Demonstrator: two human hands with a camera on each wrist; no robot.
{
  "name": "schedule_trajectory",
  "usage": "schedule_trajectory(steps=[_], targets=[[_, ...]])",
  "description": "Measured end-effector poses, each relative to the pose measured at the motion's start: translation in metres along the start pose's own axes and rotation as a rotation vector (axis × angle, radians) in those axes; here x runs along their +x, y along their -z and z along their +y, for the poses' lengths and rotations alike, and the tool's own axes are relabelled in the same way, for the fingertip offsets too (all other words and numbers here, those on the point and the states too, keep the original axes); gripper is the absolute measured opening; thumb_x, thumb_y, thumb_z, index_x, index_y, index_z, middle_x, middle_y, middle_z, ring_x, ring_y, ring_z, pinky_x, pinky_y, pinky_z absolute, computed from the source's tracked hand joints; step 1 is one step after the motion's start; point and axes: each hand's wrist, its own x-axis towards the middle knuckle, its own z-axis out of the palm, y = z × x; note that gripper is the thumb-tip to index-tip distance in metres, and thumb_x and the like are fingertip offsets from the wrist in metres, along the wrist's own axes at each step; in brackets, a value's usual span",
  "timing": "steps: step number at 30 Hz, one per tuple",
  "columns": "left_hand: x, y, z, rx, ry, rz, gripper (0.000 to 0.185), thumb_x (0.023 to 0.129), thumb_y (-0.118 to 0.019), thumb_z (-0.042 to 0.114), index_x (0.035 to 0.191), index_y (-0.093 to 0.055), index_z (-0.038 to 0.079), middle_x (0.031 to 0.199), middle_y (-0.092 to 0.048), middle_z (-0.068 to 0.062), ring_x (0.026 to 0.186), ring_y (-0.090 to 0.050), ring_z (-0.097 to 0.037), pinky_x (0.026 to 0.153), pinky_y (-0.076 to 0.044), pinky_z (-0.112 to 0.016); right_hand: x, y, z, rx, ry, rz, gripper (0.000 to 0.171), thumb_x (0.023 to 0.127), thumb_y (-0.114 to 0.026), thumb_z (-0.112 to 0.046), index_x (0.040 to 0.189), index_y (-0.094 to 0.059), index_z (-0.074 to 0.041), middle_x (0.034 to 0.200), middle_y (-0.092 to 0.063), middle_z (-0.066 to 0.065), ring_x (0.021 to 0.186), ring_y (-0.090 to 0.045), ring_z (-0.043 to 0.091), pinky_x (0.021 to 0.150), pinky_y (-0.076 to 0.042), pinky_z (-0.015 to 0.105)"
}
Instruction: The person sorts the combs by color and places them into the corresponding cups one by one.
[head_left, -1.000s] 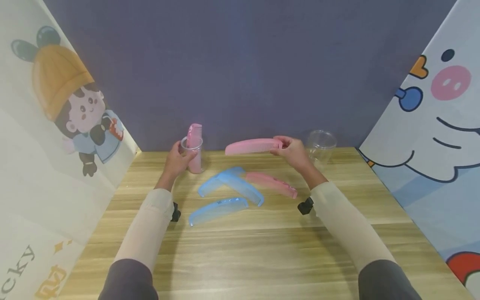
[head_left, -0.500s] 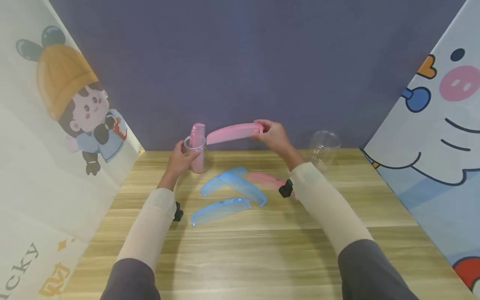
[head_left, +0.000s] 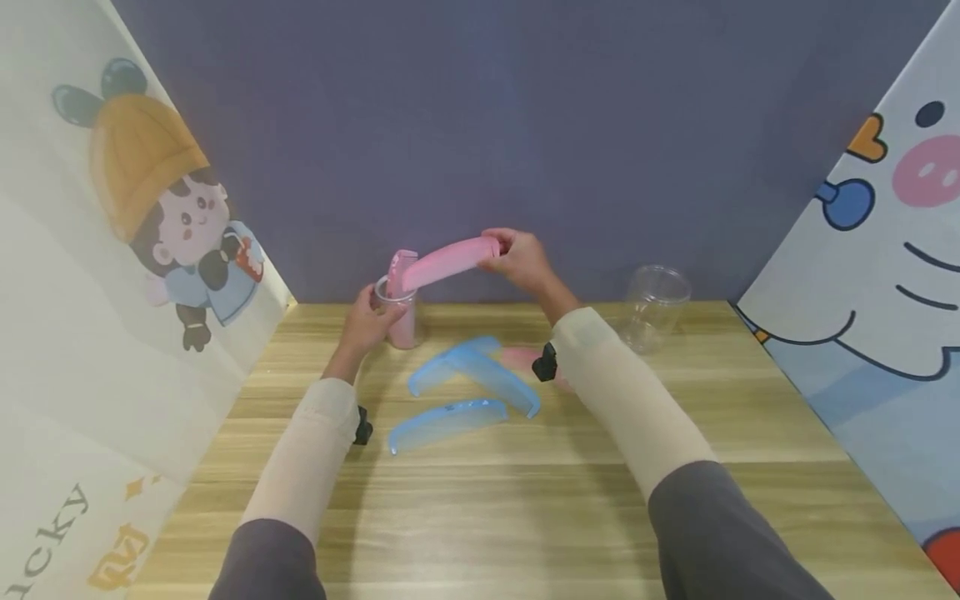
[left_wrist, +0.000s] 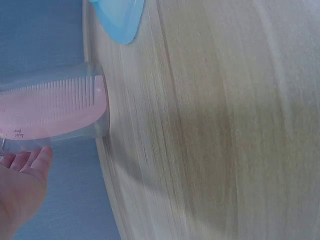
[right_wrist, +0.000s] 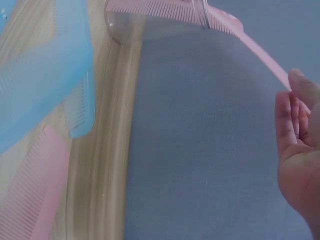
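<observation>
The left hand (head_left: pixel 369 317) gripped a clear cup (head_left: pixel 397 312) at the table's far left, a pink comb (left_wrist: pixel 52 112) standing inside. The right hand (head_left: pixel 521 258) pinched a second pink comb (head_left: pixel 450 262), tip over the cup's rim. Only the right wrist view showed comb teeth (right_wrist: pixel 165 11).

- Pink comb (head_left: pixel 450 263): smooth, opaque plastic with a slight sheen.
- Cup (head_left: pixel 398 314): clear, glossy plastic; a second pink plastic comb (left_wrist: pixel 55 112) is seen through its wall.
- Blue combs (head_left: pixel 472 372): translucent, glossy plastic.
- Second cup (head_left: pixel 654 307): the same clear plastic.
- Counter (head_left: pixel 525 500): light wood-grain surface, smooth, satin finish.
- Sleeves (head_left: pixel 622 392): matt, cream cloth.
- Back wall (head_left: pixel 525 125): matt grey-blue.
</observation>
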Motion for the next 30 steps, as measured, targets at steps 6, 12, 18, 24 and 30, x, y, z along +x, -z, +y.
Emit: schedule_trajectory(steps=[6,12,18,24,30], targets=[[-0.001,0.0,0.0,-0.023,-0.012,-0.001,0.087,0.094,-0.072,0.039,0.159,-0.025,0.005,0.16,-0.039,-0.022,0.146,-0.041,-0.04,0.119,-0.042,-0.054,0.003,-0.011,-0.011,-0.138,0.036,0.023,0.058,0.087,-0.081,-0.024,0.141,-0.061,-0.015,0.093,-0.07,0.008,0.073,-0.054,0.016,0.061,-0.043,0.026],[-0.001,0.001,0.001,-0.028,-0.027,0.0,0.086,0.094,-0.073,0.036,0.159,-0.026,0.003,0.159,-0.04,-0.023,0.146,-0.042,-0.04,0.119,-0.041,-0.053,0.008,-0.024,-0.02,-0.16,0.023,0.141,0.045,0.086,-0.081,-0.021,0.126,-0.063,-0.007,0.101,-0.072,0.009,0.085,-0.065,0.018,0.07,-0.055,0.027],[0.001,0.002,-0.002,-0.013,-0.02,0.009,0.086,0.093,-0.074,0.037,0.158,-0.027,0.004,0.159,-0.041,-0.021,0.146,-0.042,-0.038,0.12,-0.041,-0.052,0.014,-0.036,-0.029,-0.145,0.028,0.261,0.035,0.088,-0.081,-0.023,0.117,-0.068,-0.007,0.1,-0.075,0.009,0.091,-0.07,0.022,0.079,-0.06,0.036],[0.0,0.005,-0.002,-0.009,-0.033,0.017,0.088,0.093,-0.074,0.038,0.158,-0.027,0.004,0.157,-0.043,-0.023,0.144,-0.045,-0.039,0.118,-0.043,-0.052,0.02,-0.047,-0.041,-0.146,0.064,0.293,0.037,0.093,-0.075,-0.022,0.128,-0.07,-0.009,0.099,-0.077,0.006,0.088,-0.069,0.02,0.092,-0.055,0.036],[-0.001,0.001,-0.002,0.006,-0.032,0.019,0.087,0.093,-0.074,0.039,0.158,-0.028,0.002,0.157,-0.043,-0.024,0.144,-0.045,-0.039,0.119,-0.043,-0.052,0.025,-0.055,-0.043,-0.082,0.025,0.304,0.038,0.095,-0.071,-0.018,0.133,-0.068,-0.011,0.099,-0.078,0.005,0.088,-0.068,0.018,0.091,-0.056,0.034]])
